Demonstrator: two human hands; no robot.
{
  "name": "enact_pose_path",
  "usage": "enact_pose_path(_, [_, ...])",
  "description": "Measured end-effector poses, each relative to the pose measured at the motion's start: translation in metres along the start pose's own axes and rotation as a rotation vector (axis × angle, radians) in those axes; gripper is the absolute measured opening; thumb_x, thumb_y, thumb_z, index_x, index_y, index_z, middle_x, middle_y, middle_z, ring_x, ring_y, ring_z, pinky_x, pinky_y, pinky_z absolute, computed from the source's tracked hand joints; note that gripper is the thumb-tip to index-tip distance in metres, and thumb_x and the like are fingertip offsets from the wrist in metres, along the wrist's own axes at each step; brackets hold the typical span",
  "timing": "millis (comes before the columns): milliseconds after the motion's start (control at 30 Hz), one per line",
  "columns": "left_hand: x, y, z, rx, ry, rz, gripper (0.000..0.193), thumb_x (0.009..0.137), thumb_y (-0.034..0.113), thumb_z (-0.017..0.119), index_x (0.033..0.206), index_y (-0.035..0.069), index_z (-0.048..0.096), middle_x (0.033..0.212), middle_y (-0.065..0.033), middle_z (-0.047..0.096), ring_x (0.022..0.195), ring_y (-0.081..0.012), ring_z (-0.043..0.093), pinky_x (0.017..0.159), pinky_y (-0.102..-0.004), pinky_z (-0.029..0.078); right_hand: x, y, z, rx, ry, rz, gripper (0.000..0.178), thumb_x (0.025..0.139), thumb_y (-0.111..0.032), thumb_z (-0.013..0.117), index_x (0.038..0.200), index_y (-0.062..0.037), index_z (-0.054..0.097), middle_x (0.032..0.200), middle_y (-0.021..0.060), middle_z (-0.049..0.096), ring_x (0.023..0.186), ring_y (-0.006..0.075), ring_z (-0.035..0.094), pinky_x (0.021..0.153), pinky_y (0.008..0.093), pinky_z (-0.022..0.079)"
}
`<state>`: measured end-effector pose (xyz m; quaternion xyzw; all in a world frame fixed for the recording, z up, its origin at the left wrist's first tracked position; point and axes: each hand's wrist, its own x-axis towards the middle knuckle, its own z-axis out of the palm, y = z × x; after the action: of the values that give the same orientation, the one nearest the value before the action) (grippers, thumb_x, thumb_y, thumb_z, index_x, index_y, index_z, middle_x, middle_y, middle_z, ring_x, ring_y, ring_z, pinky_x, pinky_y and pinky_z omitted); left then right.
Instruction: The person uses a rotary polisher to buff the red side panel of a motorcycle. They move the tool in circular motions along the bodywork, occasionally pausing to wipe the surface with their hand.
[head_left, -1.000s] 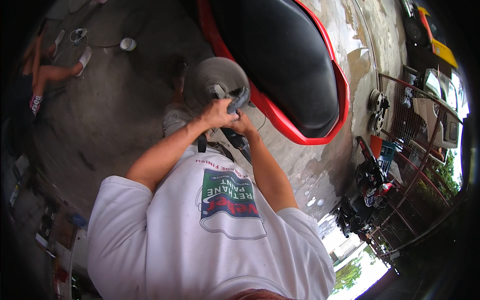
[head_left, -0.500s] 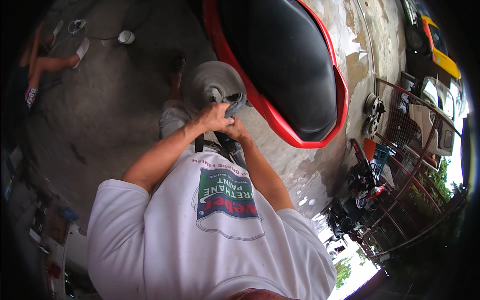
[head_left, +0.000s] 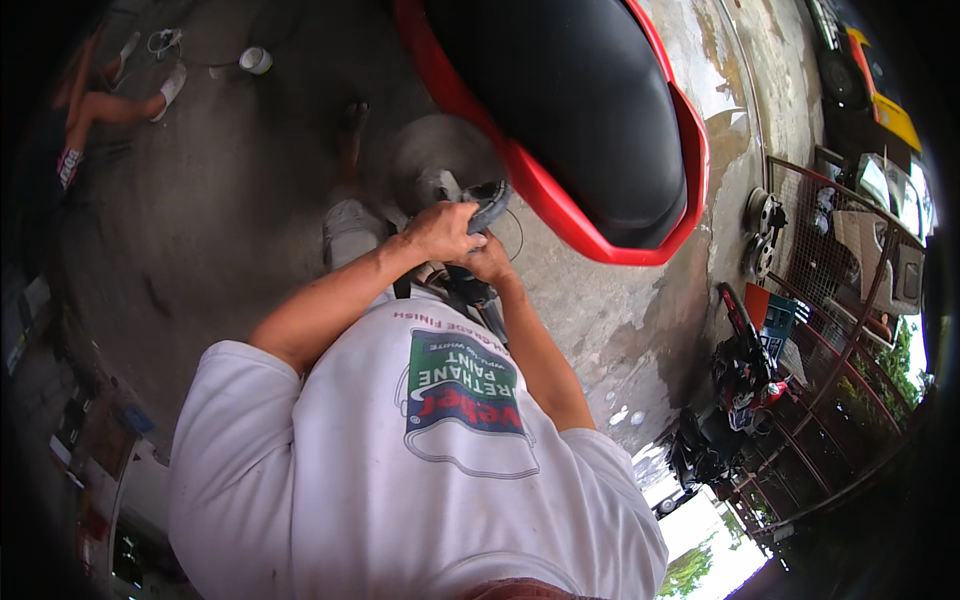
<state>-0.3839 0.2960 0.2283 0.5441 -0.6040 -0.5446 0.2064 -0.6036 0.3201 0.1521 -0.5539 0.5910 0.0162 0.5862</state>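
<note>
In front of my waist, my left hand (head_left: pixel 440 232) is closed with its fingers round a dark curved piece (head_left: pixel 490 208). My right hand (head_left: pixel 486 259) is closed just beside it, close under the same piece; what it grips is hidden. Beyond my hands is a round grey disc (head_left: pixel 435 150), blurred, with a pale part near its middle. A thin dark wire loop shows just right of my hands. The black motorcycle seat (head_left: pixel 580 110) with red side panels (head_left: pixel 565 210) stands ahead to the right, its rear end toward me.
A person's leg (head_left: pixel 115 107) reaches in at the far left, near a white tub (head_left: pixel 256 60) on the concrete floor (head_left: pixel 230 210). Along the right are a metal mesh rack (head_left: pixel 815 200), wheel rims (head_left: pixel 762 232), a parked motorcycle (head_left: pixel 735 385) and a yellow vehicle (head_left: pixel 895 122).
The seat and red panels sit slightly higher and further right in the picture, and most surroundings have shifted right. My hands keep their grip, a little further right in view.
</note>
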Motion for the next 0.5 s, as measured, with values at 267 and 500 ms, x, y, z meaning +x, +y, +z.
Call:
enact_pose_path(267, [-0.037,0.028,0.087,-0.289,0.018,0.049,0.041,0.082,0.028,0.086,0.105,-0.003,0.071,0.091,-0.0310,0.074,0.092,-0.0498,0.073,0.079,-0.0548,0.057,-0.104,0.053,-0.035,-0.280,0.123,0.057,0.097,0.067,-0.041,0.100,0.143,0.0003,0.057,0.124,0.0272,0.076,0.120,0.0457,0.072,0.098,0.0512,0.058])
enact_pose_path(500, [-0.032,-0.019,0.057,-0.298,0.256,-0.078,0.039,0.085,0.030,0.086,0.109,0.004,0.071,0.093,-0.0242,0.075,0.093,-0.0467,0.074,0.080,-0.0531,0.058,-0.029,0.046,-0.020,-0.581,0.016,-0.040,0.081,0.074,-0.048,0.093,0.133,-0.0004,0.063,0.120,0.0296,0.074,0.117,0.0495,0.070,0.095,0.0537,0.058])
